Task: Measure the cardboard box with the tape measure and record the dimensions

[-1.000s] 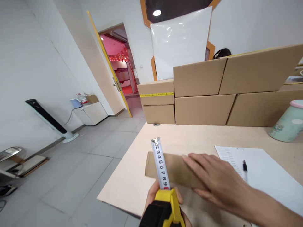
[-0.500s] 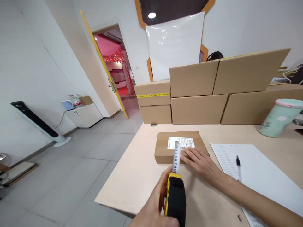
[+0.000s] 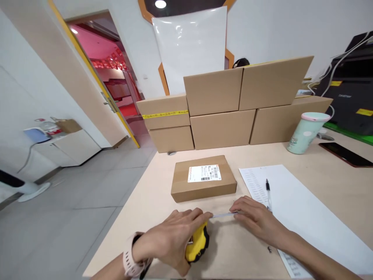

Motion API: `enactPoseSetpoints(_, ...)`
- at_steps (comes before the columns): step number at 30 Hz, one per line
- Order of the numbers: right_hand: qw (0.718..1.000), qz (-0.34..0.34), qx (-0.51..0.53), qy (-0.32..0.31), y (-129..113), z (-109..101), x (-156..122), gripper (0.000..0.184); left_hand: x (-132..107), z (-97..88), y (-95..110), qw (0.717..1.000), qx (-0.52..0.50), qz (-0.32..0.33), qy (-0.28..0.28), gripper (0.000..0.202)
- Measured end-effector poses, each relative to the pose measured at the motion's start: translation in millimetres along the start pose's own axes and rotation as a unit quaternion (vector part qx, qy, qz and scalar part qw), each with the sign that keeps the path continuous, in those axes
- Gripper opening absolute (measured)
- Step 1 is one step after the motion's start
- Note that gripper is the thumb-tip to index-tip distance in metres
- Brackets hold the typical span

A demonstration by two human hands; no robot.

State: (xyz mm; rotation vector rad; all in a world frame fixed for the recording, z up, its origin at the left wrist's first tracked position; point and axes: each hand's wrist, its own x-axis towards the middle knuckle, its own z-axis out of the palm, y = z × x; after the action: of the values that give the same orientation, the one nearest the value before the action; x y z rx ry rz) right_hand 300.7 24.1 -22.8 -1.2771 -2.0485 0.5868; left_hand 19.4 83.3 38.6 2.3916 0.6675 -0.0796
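Observation:
My left hand [image 3: 177, 233], with a pink watch strap on its wrist, is wrapped round a yellow and black tape measure [image 3: 198, 243] low over the table. From the case a short length of blade [image 3: 223, 214] runs to the right, seen nearly edge-on. My right hand [image 3: 256, 217] pinches the blade's far end between thumb and fingers. Just beyond both hands lies a flat cardboard box [image 3: 204, 190] with a white shipping label [image 3: 204, 173] on top. Neither hand touches this box.
Stacked cardboard boxes [image 3: 221, 130] line the table's back. On the right are a paper sheet [image 3: 300, 210] with a pen [image 3: 268, 194] on it, a mint green tumbler [image 3: 309, 134], a phone [image 3: 348, 153] and a black printer [image 3: 346, 93]. A person's head shows behind the boxes.
The tape measure has turned from pointing at the box to lying sideways nearer me. My right hand has left the box and now grips the blade's end. The view has swung right.

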Motion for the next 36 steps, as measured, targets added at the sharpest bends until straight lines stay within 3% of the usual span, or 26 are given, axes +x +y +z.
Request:
enactPoseSetpoints(3, 0.997, -0.031, -0.071, 0.007, 1.9, 8.8, 3.0, 0.024, 6.2, -0.7, -5.0, 0.995, 0.08, -0.023, -0.05, 0.11)
enactPoseSetpoints(6, 0.993, -0.043, -0.108, 0.026, -0.1, 10.0, 4.9, 0.024, 8.5, 1.3, -13.9, 0.994, 0.098, -0.018, -0.04, 0.108)
enactPoseSetpoints(8, 0.991, -0.017, -0.119, 0.053, 1.8, 2.4, 3.7, 0.023, 7.7, 3.0, -20.0, 0.995, 0.093, -0.019, -0.019, 0.108)
enactPoseSetpoints(10, 0.983, 0.074, -0.146, 0.089, 9.0, -12.8, 0.5, 0.019, 6.3, 3.2, -24.0, 0.996, 0.085, -0.03, -0.004, 0.109)
enactPoseSetpoints(12, 0.952, 0.208, -0.198, 0.111, 21.5, -32.1, -4.2, 0.022, 4.8, 1.5, -25.4, 0.995, 0.08, -0.054, 0.001, 0.107)
enactPoseSetpoints(15, 0.91, 0.318, -0.251, 0.087, 44.1, -54.5, -11.3, 0.027, 0.3, -2.1, -23.6, 0.995, 0.071, -0.075, 0.0, 0.101)
enactPoseSetpoints(18, 0.926, 0.31, -0.21, 0.056, 60.7, -60.4, -16.3, 0.018, -7.2, -1.0, -14.8, 0.996, 0.068, -0.049, 0.045, 0.099)
enactPoseSetpoints(21, 0.953, 0.293, -0.057, 0.052, 65.5, -62.5, -18.2, 0.013, -4.6, 10.7, 4.5, 0.994, 0.043, 0.037, 0.09, 0.099)
enactPoseSetpoints(24, 0.936, 0.295, 0.169, 0.093, 60.8, -75.3, -21.9, 0.028, 24.7, 38.3, 29.9, 0.979, 0.006, 0.191, 0.067, 0.087)
enactPoseSetpoints(27, 0.905, 0.233, 0.319, 0.157, 53.8, -92.7, -30.1, 0.043, 73.7, 78.2, 54.8, 0.972, -0.005, 0.233, 0.013, 0.078)
enactPoseSetpoints(29, 0.901, 0.207, 0.333, 0.184, 50.9, -98.6, -35.2, 0.043, 104.8, 103.7, 68.9, 0.97, 0.02, 0.243, -0.02, 0.074)
enactPoseSetpoints(33, 0.905, 0.239, 0.232, 0.265, 51.9, -87.9, -35.1, 0.029, 144.0, 135.1, 84.8, 0.976, 0.045, 0.205, 0.054, 0.063)
enactPoseSetpoints(36, 0.89, 0.235, 0.223, 0.321, 56.1, -71.1, -28.1, 0.04, 158.3, 143.5, 84.3, 0.976, 0.092, 0.173, 0.092, 0.068)
